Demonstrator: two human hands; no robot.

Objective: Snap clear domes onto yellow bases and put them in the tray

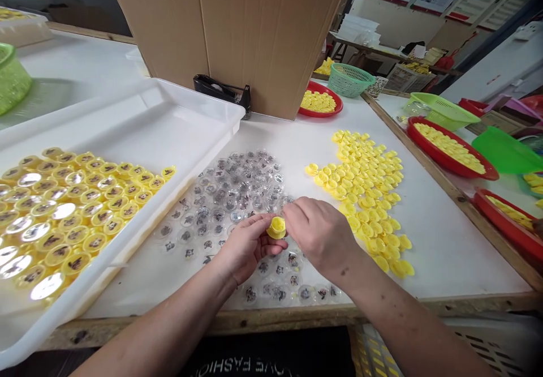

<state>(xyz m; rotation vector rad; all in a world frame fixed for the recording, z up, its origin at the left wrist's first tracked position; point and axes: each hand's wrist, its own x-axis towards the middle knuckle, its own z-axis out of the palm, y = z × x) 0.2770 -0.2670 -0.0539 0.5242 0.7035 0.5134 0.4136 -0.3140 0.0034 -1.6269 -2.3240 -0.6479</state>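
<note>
My left hand (250, 247) grips a small yellow plastic cup-shaped piece (276, 228) between thumb and fingers, its hollow side turned up. Close against the piece's right side is my right hand (318, 232), fingers curled in a pinch; what they hold, if anything, is hidden. Beneath both hands lie many clear round plastic caps (218, 215) with small printed animal faces. To the right spreads a pile of loose yellow pieces (365, 173) like the held one. On the left, a white tray (203, 111) holds rows of yellow pieces with printed round tops (95, 196).
A tall cardboard box (237, 31) stands at the back, with a black tape dispenser (223, 91) before it. Red plates (449, 148) of yellow pieces and green baskets (350, 80) sit behind and right. A wooden edge (297, 317) runs along the table's front.
</note>
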